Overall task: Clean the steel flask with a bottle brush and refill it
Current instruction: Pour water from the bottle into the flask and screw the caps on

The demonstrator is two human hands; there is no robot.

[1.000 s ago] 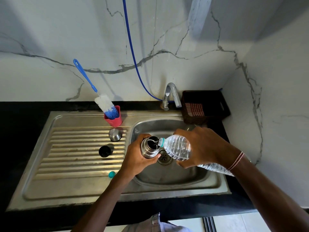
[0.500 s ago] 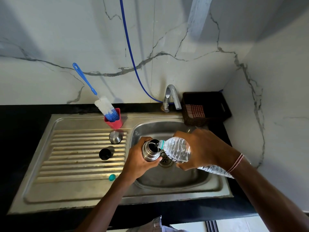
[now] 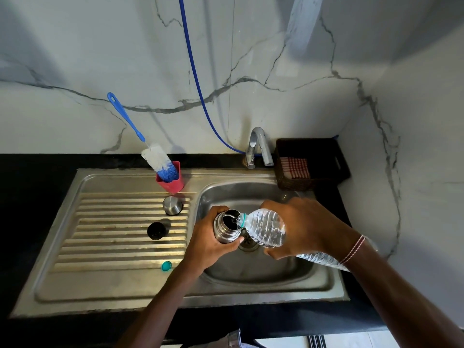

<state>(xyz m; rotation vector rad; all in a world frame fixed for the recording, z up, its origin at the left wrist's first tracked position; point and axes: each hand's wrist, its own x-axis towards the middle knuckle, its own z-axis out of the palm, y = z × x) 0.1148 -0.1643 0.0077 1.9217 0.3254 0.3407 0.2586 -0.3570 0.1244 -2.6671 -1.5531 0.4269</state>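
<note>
My left hand (image 3: 206, 243) grips the steel flask (image 3: 226, 231) upright over the sink basin (image 3: 283, 270), mouth open. My right hand (image 3: 301, 227) holds a clear plastic water bottle (image 3: 266, 228) tilted down to the left, its neck at the flask's mouth, with water running in. The blue-and-white bottle brush (image 3: 157, 159) stands bristles down in a red cup (image 3: 173, 183) at the back of the drainboard. The flask's steel cup lid (image 3: 172, 205) and black stopper (image 3: 156, 230) lie on the drainboard ridges.
A small teal bottle cap (image 3: 166, 266) lies on the drainboard near my left wrist. The tap (image 3: 258, 146) stands behind the basin with a blue hose (image 3: 198, 84) running up the wall. A dark basket (image 3: 324, 156) with a checked cloth (image 3: 294, 167) sits at the back right.
Both hands hold almost the same pose, with the bottle still tipped into the flask. The view has shifted slightly, so everything sits a little lower in the frame.
</note>
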